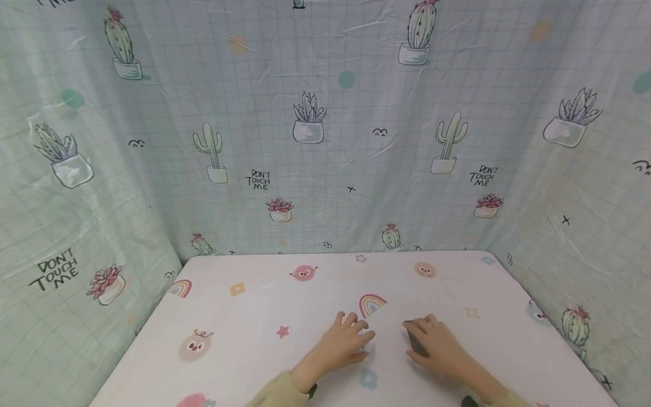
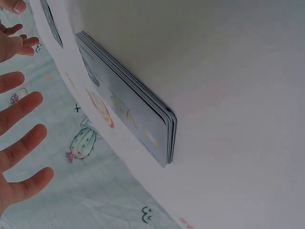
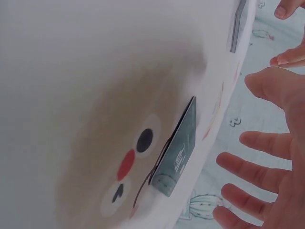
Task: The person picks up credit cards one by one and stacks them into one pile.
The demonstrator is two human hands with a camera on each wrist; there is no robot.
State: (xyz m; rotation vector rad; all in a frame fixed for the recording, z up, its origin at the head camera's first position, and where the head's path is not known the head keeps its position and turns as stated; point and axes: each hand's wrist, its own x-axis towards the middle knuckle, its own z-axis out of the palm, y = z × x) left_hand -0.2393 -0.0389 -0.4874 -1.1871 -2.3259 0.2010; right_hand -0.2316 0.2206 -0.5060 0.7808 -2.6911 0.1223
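Note:
My left hand [image 1: 346, 342] hovers over the table with its fingers spread. Beneath it lies a neat stack of pale cards [image 2: 128, 100], mostly hidden by the hand in the head view. The left fingers [image 2: 28, 188] stand apart from this stack. To the right, my right hand [image 1: 437, 345] is held over a dark card [image 1: 417, 342], which shows between thumb and fingers. In the right wrist view that dark green card [image 3: 177, 150] has light lettering and lies flat on the table; whether others lie under it I cannot tell. The right fingers [image 3: 259, 171] are spread, apart from it.
A white table [image 1: 244, 350] printed with rainbows, stars and smiling faces lies under both hands. Curtains [image 1: 351, 158] with cactus prints hang behind it and along both sides.

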